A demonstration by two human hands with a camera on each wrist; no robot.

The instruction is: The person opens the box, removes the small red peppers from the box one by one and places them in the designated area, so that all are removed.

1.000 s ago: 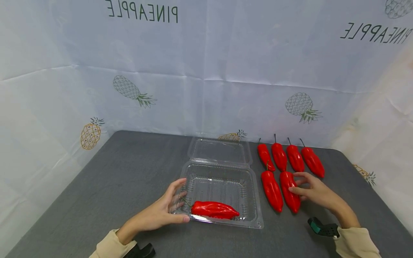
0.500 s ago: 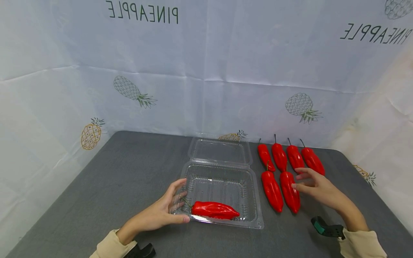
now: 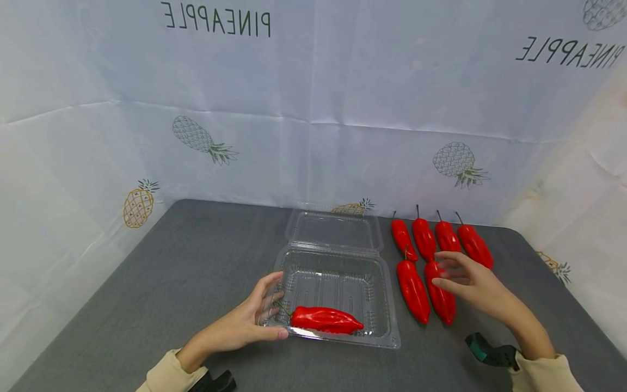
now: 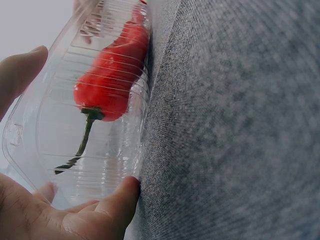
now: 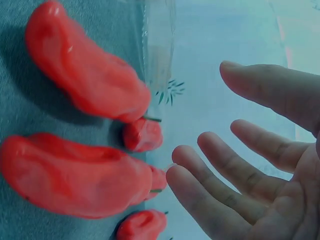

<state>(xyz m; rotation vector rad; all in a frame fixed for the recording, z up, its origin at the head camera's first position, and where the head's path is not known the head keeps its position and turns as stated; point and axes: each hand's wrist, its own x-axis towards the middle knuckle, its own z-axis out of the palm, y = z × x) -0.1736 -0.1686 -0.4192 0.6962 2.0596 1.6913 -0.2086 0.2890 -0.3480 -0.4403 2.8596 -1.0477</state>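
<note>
My left hand [image 3: 245, 321] rests at the front left corner of a clear plastic clamshell box [image 3: 333, 286]. Its fingers are spread along the side wall, and the thumb lies at the front rim. Inside the box, a single red pepper [image 3: 325, 319] lies sideways along the front, green stem toward this hand; the left wrist view shows it through the wall. My right hand [image 3: 472, 280] hovers over the nearer right red pepper [image 3: 443, 305], overlapping its stem end in the head view. In the right wrist view its fingers [image 5: 220, 170] are extended, with nothing between them and the thumb.
Left of that pepper lies another red pepper [image 3: 413, 291]. Behind them is a row of several more, including one at the far right [image 3: 475, 246]. The box's lid [image 3: 334, 228] lies folded back toward the pineapple-print curtain [image 3: 313, 158]. Everything sits on a dark grey table [image 3: 206, 261].
My right hand has risen off the nearer right pepper, swung slightly right, then come back left over its stem end. That pepper, the box and my left hand have stayed in place.
</note>
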